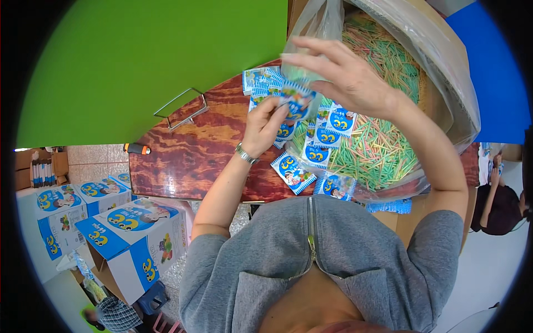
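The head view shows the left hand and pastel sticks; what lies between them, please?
Blue-and-white packets lie between the left hand and the pastel sticks, in the head view.

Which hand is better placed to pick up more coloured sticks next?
Probably the right hand: it looks open and hovers over the coloured sticks, while the left hand grips a blue packet.

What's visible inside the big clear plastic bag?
Loose thin sticks, mostly green, yellow and pinkish. Blue-and-white packets cover some at the left; the right hand blocks part too. Lower layers are buried and can't be seen.
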Available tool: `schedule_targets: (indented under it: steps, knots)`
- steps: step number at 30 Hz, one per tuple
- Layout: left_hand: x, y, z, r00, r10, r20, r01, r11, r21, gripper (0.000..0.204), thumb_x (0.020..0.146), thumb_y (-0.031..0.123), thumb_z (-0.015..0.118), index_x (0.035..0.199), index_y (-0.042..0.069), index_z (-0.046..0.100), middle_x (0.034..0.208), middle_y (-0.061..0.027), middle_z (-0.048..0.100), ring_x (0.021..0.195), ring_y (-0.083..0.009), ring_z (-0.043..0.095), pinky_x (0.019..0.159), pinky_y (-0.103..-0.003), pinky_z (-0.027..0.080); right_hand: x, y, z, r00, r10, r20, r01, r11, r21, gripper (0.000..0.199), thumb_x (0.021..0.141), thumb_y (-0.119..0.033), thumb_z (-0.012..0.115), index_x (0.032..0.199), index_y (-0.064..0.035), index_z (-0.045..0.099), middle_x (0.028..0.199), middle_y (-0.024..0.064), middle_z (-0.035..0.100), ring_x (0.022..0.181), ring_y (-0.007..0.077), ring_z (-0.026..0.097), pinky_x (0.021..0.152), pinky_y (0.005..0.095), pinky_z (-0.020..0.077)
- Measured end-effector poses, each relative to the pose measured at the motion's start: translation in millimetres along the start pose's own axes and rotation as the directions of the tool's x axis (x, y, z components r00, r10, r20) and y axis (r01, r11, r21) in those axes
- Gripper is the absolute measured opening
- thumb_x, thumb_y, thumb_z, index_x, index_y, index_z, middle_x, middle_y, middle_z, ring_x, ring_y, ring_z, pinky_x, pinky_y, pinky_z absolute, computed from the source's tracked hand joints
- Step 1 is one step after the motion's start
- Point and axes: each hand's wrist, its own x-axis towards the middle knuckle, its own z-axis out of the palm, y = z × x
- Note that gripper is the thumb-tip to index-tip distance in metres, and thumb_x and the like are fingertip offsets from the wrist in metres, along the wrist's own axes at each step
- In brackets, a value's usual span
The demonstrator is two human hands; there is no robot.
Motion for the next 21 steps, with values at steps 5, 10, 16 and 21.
schedule_targets:
  steps: [5,10,16,21]
  knots:
    - [-42,-35,-29,0.996,-0.032,-0.083,0.062,0.915,0.399,0.012,0.096,0.009,0.058,0.103,-0.001,0.062,0.098,-0.0023,0.063,0.079,-0.0064,0.059,0.065,-0.025,0.052,-96,14,12,0.783,0.521,0.34,-0.456,0.852,-0.258,0.038,0.079,-0.021,0.074,0.113,-0.0109,0.061,0.105,0.011,0.061,0.102,0.0316,0.059,0.082,0.0416,0.0523]
    - [-55,-51,-23,0.954,0.283,-0.095,-0.054,0.477,0.877,0.014,0.082,0.009,0.072,0.094,0.004,0.066,0.09,-0.0102,0.061,0.084,-0.0237,0.059,0.075,-0.037,0.048,-130,22,38,0.715,0.658,0.235,-0.564,0.742,-0.363,0.039,0.078,-0.023,0.075,0.109,-0.0074,0.06,0.1,0.0147,0.063,0.1,0.0346,0.06,0.086,0.0433,0.0497]
    - [-38,-22,5,0.904,0.418,-0.086,-0.08,0.363,0.928,0.047,0.077,0.012,0.077,0.119,0.002,0.059,0.121,-0.0176,0.056,0.11,-0.0358,0.051,0.092,-0.043,0.042,-124,26,20,0.704,0.646,0.295,-0.672,0.741,-0.02,0.032,0.079,-0.016,0.073,0.106,-0.0051,0.062,0.096,0.0144,0.066,0.097,0.0339,0.061,0.086,0.0434,0.0478]
    - [-2,10,53,0.948,0.306,0.088,-0.274,0.642,0.716,0.041,0.08,0.018,0.075,0.114,0.001,0.062,0.112,-0.016,0.061,0.103,-0.0304,0.056,0.085,-0.039,0.047,-80,2,-9,0.821,0.466,0.329,-0.562,0.762,0.323,0.017,0.086,-0.014,0.069,0.097,-0.002,0.065,0.086,0.0129,0.065,0.079,0.0304,0.065,0.069,0.0384,0.051]
